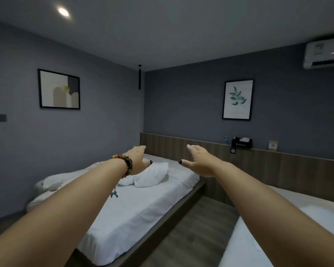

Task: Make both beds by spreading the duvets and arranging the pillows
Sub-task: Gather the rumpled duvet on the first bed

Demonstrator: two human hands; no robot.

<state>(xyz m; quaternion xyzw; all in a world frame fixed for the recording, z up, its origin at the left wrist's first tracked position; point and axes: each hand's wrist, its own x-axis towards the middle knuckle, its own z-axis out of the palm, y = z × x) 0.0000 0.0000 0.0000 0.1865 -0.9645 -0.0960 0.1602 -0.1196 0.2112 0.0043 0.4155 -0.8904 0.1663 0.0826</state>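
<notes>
White cloth sheet [143, 209] creased, wood-grain headboard [278, 166] matt, air conditioner [324, 54] glossy plastic.

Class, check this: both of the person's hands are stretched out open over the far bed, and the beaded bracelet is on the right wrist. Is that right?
Not quite. The head view shows the multicoloured beaded bracelet on the left wrist, not the right. The rest holds: the left hand and right hand are both stretched out open over the far bed with the white sheet.
</notes>
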